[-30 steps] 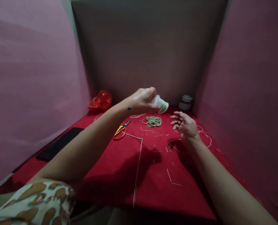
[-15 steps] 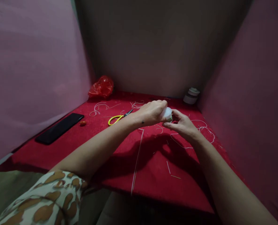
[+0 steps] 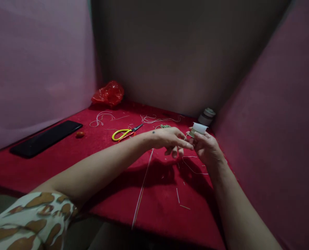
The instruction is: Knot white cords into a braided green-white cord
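Now holding a white spool (image 3: 200,128) in the curled right hand (image 3: 207,146).
Also holding the left hand (image 3: 170,138) close by, loosely bent; can't tell if pinching the thread (image 3: 185,136).

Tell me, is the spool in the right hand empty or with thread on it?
Not empty: greenish thread shows on the spool in the right hand, and a strand runs toward the left hand. How full, I cannot tell.
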A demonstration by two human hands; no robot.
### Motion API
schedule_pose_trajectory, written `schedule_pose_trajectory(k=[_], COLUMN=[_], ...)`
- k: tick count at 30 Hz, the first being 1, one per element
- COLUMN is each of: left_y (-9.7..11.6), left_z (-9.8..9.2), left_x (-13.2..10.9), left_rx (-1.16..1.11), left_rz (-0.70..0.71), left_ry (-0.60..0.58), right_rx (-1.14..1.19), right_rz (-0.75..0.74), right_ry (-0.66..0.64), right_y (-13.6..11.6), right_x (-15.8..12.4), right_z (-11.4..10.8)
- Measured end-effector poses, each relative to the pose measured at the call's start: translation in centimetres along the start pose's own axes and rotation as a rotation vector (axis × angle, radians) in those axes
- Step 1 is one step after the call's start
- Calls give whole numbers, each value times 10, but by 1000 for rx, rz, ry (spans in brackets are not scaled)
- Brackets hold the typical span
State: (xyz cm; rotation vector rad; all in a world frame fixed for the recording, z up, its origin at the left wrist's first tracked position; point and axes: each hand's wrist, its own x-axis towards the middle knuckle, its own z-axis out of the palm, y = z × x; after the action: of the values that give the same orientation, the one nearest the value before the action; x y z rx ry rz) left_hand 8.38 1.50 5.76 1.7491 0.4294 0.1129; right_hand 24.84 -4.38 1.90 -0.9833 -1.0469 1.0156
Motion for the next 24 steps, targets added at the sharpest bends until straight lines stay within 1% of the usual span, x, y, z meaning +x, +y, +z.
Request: schedule_pose_trajectory(k=[2,5,6,8,11,14,16,18,21,24], left_y=[1,10,14,23,33,42,48,53,56,53], left_z=[-3,-18,-24,-37,-53,-61,-61,-59,-58,-64], left_x=[-2,-13,-19,-32,-52,-68,-76,-81,-82,-79], left_rx=[31,52,54,79,177,233,189,79,-139,-349], left_rz=[13,70,77,93,161,243,286,316,339,378], left_ry=[14,106,159,309,504,614,637,642,637,603], right_rx=[5,1,12,69,142,104,83,117,268,442], right_rz=[9,29,42,63,49,14,5,0,23,83], right_ry=[-4,5,7,5,-6,-38,-63,-83,-96,-109], right_y=[-1,-2,-2,-1,0,0,0,0,0,2], right_x=[0,-1,-1,-1,-2,-4,-6,-8,-10,-8], right_z=[-4,-12,-15,-21,-26,-27,-26,-25,-24,-25])
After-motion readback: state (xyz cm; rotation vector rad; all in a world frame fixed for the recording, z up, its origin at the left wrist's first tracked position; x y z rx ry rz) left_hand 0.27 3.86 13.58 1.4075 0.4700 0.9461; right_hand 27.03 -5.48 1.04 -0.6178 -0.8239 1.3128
